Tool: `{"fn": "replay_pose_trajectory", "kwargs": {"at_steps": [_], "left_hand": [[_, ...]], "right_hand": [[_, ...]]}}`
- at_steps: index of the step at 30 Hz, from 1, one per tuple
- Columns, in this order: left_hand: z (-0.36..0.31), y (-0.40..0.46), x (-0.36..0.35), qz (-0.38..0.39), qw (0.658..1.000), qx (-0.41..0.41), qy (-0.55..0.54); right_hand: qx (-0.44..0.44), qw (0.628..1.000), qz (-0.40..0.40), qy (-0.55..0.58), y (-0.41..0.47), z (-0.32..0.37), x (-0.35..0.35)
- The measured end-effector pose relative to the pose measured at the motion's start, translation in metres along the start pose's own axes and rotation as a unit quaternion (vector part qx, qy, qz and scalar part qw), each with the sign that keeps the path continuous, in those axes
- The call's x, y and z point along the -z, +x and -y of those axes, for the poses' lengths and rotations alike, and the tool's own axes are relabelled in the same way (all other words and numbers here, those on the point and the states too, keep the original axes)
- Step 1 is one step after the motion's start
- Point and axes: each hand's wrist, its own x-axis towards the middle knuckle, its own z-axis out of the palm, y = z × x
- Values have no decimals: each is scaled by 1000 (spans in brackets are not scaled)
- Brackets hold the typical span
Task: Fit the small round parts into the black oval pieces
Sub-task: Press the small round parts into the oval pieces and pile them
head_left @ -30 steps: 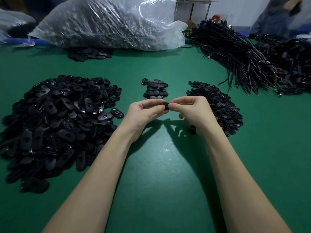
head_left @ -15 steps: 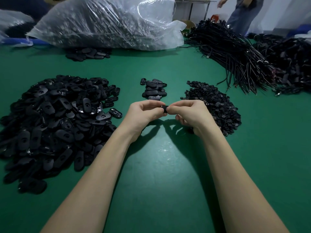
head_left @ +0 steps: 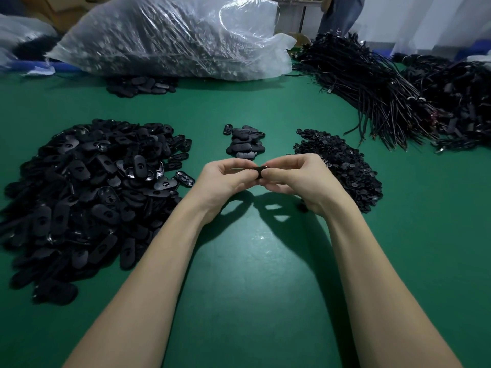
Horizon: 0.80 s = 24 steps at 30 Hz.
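pinching one black oval piece [head_left: 256, 171] between both hands, raised just above the green desk [head_left: 252, 274] at its middle. left hand [head_left: 225, 179] curled round the piece's left end, thumb and forefinger closed on it; right hand [head_left: 297, 179] closed on the right end, fingertips [head_left: 268, 173] pressing where a small round part would seat, though too hidden to tell whether one sits there. grip on both sides tight and nearly closed, probably so one hand steadies the piece while the other pushes the part home. held out in front at centre, likely to keep all three heaps within an easy reach.

lying just beyond the hands, a small stack of oval pieces [head_left: 244, 144], perhaps the finished ones. spread to the left, a large pile of oval pieces [head_left: 87, 187], its near edge reaching close to the left forearm. heaped to the right, just beside the right hand, the small round parts [head_left: 345, 166].

leaving open green between and under the forearms, and a bare strip past the small stack up to the clear plastic bag [head_left: 172, 35]. crowding the far right corner, bundled black cables [head_left: 377, 83], well apart from the hands. standing beyond the desk's far edge, a person's legs [head_left: 340, 14].
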Motion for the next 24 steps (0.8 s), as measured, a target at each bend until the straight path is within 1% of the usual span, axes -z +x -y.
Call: {"fn": "replay_pose_trajectory", "kwargs": {"at_steps": [6, 11, 16, 20, 24], "left_hand": [[-1, -1, 1, 2, 999, 1, 43], [-1, -1, 3, 3, 996, -3, 93], [0, -2, 1, -2, 986, -21, 162], [0, -1, -2, -12, 982, -29, 188], [2, 0, -6, -27, 977, -33, 211]], "right_hand": [[-10, 999, -21, -25, -1, 1, -4], [0, 994, -42, -98, -3, 2, -6], [1, 989, -57, -133, -2, 1, -5], [2, 985, -71, -157, -2, -3, -7], [8, 975, -86, -205, 0, -6, -7]]}}
